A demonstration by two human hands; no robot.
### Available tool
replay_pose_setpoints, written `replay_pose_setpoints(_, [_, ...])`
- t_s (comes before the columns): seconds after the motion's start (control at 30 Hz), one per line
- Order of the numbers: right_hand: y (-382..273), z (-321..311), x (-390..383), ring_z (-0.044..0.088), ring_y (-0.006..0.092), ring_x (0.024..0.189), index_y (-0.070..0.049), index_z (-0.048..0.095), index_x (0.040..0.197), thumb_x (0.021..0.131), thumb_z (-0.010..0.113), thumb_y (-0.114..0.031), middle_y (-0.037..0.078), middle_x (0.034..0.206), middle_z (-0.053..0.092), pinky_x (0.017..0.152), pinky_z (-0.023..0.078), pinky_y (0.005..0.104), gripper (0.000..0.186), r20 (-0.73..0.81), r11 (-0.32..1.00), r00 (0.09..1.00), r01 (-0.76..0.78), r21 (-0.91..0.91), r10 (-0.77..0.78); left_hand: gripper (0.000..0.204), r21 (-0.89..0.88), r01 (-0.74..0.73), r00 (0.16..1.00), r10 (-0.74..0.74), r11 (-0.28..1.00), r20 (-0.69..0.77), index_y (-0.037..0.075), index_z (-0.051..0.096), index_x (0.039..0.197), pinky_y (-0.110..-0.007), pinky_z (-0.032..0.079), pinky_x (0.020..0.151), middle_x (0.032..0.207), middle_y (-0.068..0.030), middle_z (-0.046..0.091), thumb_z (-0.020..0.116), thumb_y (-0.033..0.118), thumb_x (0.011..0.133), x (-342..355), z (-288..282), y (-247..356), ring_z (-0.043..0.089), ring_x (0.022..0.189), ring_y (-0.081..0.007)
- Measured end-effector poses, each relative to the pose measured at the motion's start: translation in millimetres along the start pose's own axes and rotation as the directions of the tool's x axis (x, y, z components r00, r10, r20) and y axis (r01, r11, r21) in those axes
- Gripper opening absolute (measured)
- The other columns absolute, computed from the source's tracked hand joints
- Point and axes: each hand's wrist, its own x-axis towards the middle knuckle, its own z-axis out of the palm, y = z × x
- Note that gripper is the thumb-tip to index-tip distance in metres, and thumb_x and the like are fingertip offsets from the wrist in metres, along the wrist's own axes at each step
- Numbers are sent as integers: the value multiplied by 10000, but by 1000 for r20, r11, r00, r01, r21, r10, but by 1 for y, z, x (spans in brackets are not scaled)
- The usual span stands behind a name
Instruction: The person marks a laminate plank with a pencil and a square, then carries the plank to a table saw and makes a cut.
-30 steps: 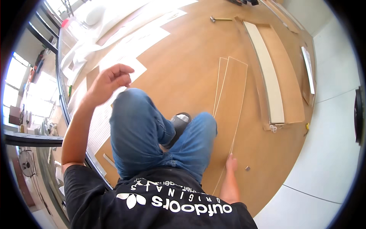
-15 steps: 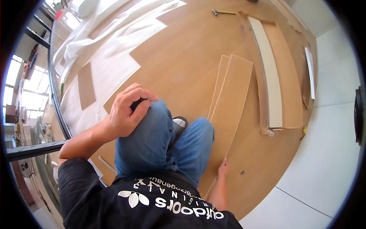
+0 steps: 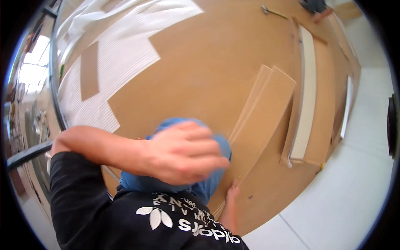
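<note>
My left hand (image 3: 187, 152) crosses above my knees (image 3: 221, 154), blurred, fingers curled; whether they close on anything, I cannot tell. Low at my right side, my right hand (image 3: 233, 192) touches the near stretch of the planks (image 3: 264, 125), its fingers at their right edge, apparently to steady them; how firmly they grip is too small to judge.

The planks lie beside my right knee, overlapped and slightly fanned, pointing away from me, perhaps so that each edge is easy to catch from where I sit. Just right of my right hand, a small grey block (image 3: 250, 196) rests apart from them on the brown floor (image 3: 196, 83).

Farther right, an opened carton (image 3: 327, 100) lies lengthwise with a pale board (image 3: 307, 79) in it, the cardboard probably serving to guard its faces. To my left, a white ribbed sheet (image 3: 137, 50) spreads flat beside the floor's stepped edge, likely as padding; a brown offcut (image 3: 89, 71) lies loose on top.

Near the carton's far end, a hammer (image 3: 276, 14) rests on the floor, set down outside the cardboard, perhaps to spare the board. Beyond, at the upper right, part of another person (image 3: 321, 16) shows, bare skin near the floor, too blurred to say hand or foot.
</note>
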Motion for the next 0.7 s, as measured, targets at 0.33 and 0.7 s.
replay_pose_setpoints(0.33, [-131, -224, -38, 654, 253, 899, 98, 713, 950, 1008, 486, -611, 196, 923, 728, 793, 516, 426, 746, 189, 982, 963, 185, 48, -191, 93, 24, 253, 935, -251, 967, 251, 106, 581, 888, -415, 472, 787, 883, -58, 662, 610, 179, 837, 84, 43, -44, 654, 911, -246])
replay_pose_setpoints(0.7, [-438, -413, -164, 652, 257, 936, 89, 709, 991, 1008, 473, -622, 196, 961, 726, 825, 505, 426, 749, 607, 690, 680, 667, -280, -410, 138, 202, 765, 623, -782, 611, 10, 122, 684, 896, -450, 518, 777, 867, -81, 707, 630, 233, 836, 37, -20, 126, 691, 881, -276])
